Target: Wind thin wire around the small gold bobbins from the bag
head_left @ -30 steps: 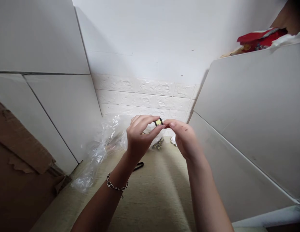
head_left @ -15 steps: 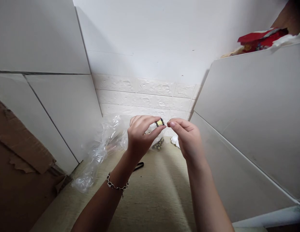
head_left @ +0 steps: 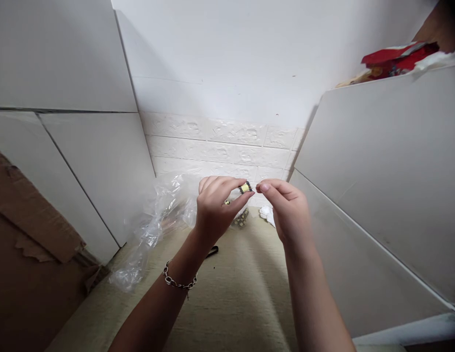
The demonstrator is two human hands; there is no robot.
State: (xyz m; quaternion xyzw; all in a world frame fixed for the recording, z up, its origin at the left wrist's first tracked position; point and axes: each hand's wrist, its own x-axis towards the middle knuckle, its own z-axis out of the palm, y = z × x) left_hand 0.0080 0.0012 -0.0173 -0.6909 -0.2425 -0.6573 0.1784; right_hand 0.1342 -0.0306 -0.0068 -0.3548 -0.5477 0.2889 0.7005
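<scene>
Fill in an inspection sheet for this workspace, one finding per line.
Surface: pale, streaky work surface, with a small dark speck.
Job's things: small black-and-yellow part in the left hand; similar-looking pieces beyond the hands.
Clutter: crumpled clear plastic to the left, a dark object partly hidden by the left forearm, white crumpled material.
Left hand: pinches the part; chain bracelet on the wrist.
Right hand: fingertips pinched together beside the part; anything between them too small to tell.
Cables: nothing seen.
Surroundings: white wall, grey panels both sides, torn cardboard left.
</scene>
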